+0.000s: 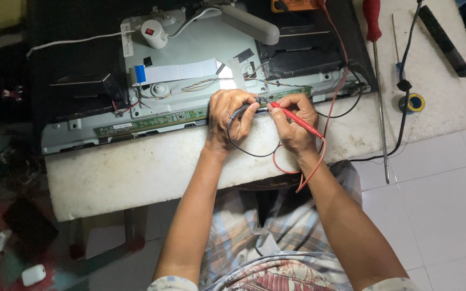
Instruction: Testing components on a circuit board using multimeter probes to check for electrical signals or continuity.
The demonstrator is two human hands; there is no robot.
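Both hands are brought together over the long green circuit strip (152, 120) that runs along the near edge of the opened flat panel (190, 59), so that two probe tips can be set on neighbouring points of it. In the right hand (293, 123) a red test probe (296, 119) is pinched like a pen between thumb and fingers, its tip angled down and to the left toward the strip; such a slanted grip seems chosen so the point can be seen past the knuckles. The left hand (232, 119) is curled closed around a black probe (244, 110), of which only a short dark part and its black lead (244, 148) can be made out (the tip itself is hidden by the fingers). Both wrists are rested on the white foam pad (136, 172) under the panel, probably for steadiness. The red lead (334, 91) is looped below the wrists and carried up to an orange meter (295, 5) at the far edge, kept out of the working area. A long red-handled screwdriver (377, 64) and a roll of tape (413, 102) are laid well apart to the right.
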